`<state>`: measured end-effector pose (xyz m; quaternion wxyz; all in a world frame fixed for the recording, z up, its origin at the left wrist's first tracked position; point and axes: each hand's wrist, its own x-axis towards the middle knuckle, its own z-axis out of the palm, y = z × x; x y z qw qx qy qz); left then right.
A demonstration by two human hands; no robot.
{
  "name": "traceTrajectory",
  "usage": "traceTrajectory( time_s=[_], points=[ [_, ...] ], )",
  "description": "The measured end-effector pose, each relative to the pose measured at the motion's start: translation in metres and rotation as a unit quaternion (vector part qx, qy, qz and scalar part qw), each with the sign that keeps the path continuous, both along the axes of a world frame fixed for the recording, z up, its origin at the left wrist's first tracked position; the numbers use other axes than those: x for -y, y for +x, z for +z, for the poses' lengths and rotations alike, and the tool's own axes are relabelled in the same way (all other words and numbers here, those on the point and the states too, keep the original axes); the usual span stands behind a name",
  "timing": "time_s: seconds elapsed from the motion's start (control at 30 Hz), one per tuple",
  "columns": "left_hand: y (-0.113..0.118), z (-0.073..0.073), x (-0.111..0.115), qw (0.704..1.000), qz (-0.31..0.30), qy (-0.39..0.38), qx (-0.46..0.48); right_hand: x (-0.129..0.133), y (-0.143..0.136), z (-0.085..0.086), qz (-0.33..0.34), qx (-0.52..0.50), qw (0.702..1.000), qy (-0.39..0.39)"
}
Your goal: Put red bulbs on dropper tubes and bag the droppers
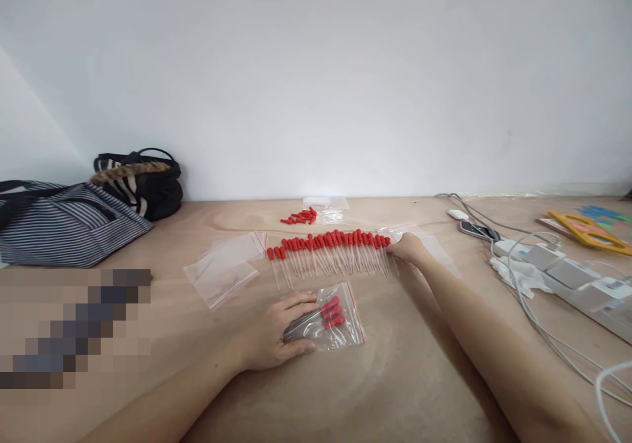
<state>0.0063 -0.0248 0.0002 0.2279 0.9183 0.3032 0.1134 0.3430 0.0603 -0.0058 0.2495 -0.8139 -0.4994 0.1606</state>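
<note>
My left hand (284, 331) lies on a clear zip-lock bag (350, 328), its fingers and thumb on either side of the bag's lower end. Inside, several droppers show red rubber bulbs and clear tubes. A long row of droppers (320, 255) lies beyond it, bulbs pointing to the wall and tubes toward me. At the row's right end, the fingers of my right hand (409, 249) are closed on a dropper; the fingertips are partly hidden. Beneath and behind this hand lies another clear bag (439, 249).
Flat clear bags (222, 268) lie left of the row. Loose red bulbs (301, 216) and a clear packet (330, 209) sit near the wall. A power strip with chargers (567, 268), cables and yellow scissors (587, 232) occupy the right. A striped bag (74, 222) and black bag (160, 186) stand left.
</note>
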Motion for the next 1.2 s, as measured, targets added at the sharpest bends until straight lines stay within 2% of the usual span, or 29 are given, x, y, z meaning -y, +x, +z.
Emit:
traceTrajectory(
  time_s=[0.17, 0.3, 0.37, 0.43, 0.5, 0.6, 0.7, 0.8, 0.87, 0.97, 1.13, 1.2],
  points=[
    [0.000, 0.001, 0.000, 1.000, 0.001, -0.007, 0.001, 0.009, -0.001, 0.016, 0.047, -0.081, 0.995, 0.035],
    [0.000, 0.001, 0.000, 1.000, -0.003, -0.002, 0.011, 0.036, -0.019, 0.020, 0.127, -0.183, 0.971, 0.086],
    [0.000, 0.000, 0.000, 1.000, 0.000, -0.001, 0.011, 0.054, -0.034, 0.014, 0.196, -0.310, 0.922, 0.126],
    [0.000, -0.001, 0.000, 1.000, 0.002, 0.000, 0.007, 0.071, -0.049, 0.004, 0.245, -0.380, 0.881, 0.141],
    [0.000, 0.000, 0.000, 1.000, 0.001, 0.002, 0.006, 0.084, -0.062, -0.006, 0.254, -0.419, 0.859, 0.150],
    [0.001, 0.001, 0.001, 1.000, -0.001, 0.005, 0.005, 0.095, -0.075, -0.014, 0.229, -0.457, 0.844, 0.163],
    [0.003, 0.003, 0.002, 1.000, 0.002, 0.004, 0.003, 0.101, -0.084, -0.015, 0.200, -0.492, 0.831, 0.165],
    [0.003, 0.004, 0.002, 1.000, 0.004, 0.001, 0.003, 0.105, -0.088, -0.014, 0.201, -0.522, 0.819, 0.128],
    [0.003, 0.004, 0.002, 1.000, 0.007, -0.002, 0.008, 0.106, -0.087, -0.014, 0.209, -0.527, 0.818, 0.098],
    [0.003, 0.004, 0.002, 1.000, 0.017, -0.003, 0.019, 0.105, -0.079, -0.014, 0.243, -0.489, 0.833, 0.083],
    [0.002, 0.004, 0.003, 1.000, 0.025, -0.002, 0.010, 0.103, -0.063, -0.015, 0.359, -0.332, 0.870, 0.061],
    [0.001, 0.003, 0.003, 1.000, 0.023, 0.003, 0.005, 0.105, -0.063, -0.013, 0.396, -0.271, 0.875, 0.067]
  ],
)
